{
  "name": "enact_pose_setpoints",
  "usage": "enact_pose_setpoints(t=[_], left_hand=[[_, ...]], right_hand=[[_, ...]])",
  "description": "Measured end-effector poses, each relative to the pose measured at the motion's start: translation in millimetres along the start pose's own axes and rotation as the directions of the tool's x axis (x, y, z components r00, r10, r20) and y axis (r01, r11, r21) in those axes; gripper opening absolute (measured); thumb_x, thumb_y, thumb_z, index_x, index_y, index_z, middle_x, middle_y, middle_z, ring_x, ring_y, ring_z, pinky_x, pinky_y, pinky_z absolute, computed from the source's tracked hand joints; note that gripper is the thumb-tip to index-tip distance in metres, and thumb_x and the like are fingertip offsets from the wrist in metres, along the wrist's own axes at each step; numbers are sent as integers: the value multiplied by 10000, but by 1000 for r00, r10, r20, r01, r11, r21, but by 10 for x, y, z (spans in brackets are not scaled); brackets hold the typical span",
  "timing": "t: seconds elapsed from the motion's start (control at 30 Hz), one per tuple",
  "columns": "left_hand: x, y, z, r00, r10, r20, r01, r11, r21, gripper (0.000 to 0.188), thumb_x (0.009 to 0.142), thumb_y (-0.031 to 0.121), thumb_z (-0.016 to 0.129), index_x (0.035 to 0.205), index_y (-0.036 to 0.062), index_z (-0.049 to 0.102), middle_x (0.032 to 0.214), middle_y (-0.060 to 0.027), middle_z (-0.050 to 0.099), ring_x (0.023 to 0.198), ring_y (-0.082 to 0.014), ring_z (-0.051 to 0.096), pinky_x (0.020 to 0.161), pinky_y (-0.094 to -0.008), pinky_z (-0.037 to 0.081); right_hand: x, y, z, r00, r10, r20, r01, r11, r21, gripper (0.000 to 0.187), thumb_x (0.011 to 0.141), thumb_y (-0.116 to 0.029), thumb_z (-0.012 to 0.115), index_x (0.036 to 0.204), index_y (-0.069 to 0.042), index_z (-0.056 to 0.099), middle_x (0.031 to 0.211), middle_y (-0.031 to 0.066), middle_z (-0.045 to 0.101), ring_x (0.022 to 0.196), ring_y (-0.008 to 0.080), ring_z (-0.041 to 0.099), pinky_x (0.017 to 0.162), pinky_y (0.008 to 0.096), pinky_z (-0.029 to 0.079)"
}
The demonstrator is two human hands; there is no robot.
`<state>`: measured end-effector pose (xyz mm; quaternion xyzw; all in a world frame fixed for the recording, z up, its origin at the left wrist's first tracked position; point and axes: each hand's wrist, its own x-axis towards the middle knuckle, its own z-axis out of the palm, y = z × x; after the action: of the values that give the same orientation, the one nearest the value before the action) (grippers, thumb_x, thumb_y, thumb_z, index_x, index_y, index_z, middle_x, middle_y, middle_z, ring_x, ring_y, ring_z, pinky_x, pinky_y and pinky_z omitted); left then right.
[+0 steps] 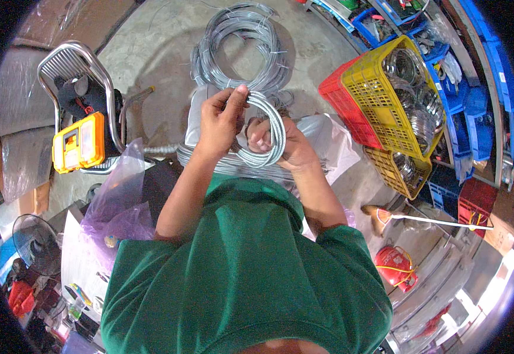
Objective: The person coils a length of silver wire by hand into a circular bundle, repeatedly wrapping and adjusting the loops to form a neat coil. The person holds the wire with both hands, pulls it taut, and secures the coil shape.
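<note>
Hands (220, 121) (293, 146) hold coiled cable (278, 133); toolbox label (86, 139) is illegible.

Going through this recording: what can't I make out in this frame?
All in the head view:
- Left side of the cable coil: partly hidden by the left hand.
- Part of the right hand: covered by the coil in front of it.
- Contents of the red crate: blocked by the yellow crate.
- Clutter at lower left: dim, small and cut off by the round image edge.
</note>
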<state>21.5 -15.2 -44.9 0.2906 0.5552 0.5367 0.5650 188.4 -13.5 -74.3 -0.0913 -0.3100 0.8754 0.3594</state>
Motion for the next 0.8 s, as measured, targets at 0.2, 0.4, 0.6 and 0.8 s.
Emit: enact_pose_setpoints(t=[0.2,0.4,0.6,0.8], left_hand=[[-29,197,-88,987,-97,127,120,975,-189,358,1000,348,614,805,48,621,581,52,456,451,-39,357,421,-240,240],[-63,343,-14,1000,-25,4,25,982,-187,362,1016,334,589,792,50,612,565,51,453,448,-32,355,413,-242,232],[-89,225,61,995,102,-23,-101,995,15,343,1037,305,546,852,21,596,710,1,531,643,-74,494,585,-247,400],[-75,237,-73,803,595,-44,-491,701,517,342,948,192,655,1224,7,576,1134,-115,613,1008,-205,582,885,-352,454]], right_hand=[[26,-295,-9,919,116,-377,-270,881,-388,324,963,-277,642,1070,23,695,952,47,694,834,111,627,748,257,500],[-106,-297,254,831,-350,-433,40,813,-581,487,953,-305,684,1267,46,563,999,77,677,818,120,639,736,263,522],[-172,-222,265,739,-574,-353,-184,332,-925,362,927,-83,697,1249,51,599,1047,88,684,930,116,642,840,263,509],[-191,-375,160,774,-508,-377,-242,313,-918,326,938,-125,676,1208,51,623,1018,151,700,921,190,669,814,304,521]])
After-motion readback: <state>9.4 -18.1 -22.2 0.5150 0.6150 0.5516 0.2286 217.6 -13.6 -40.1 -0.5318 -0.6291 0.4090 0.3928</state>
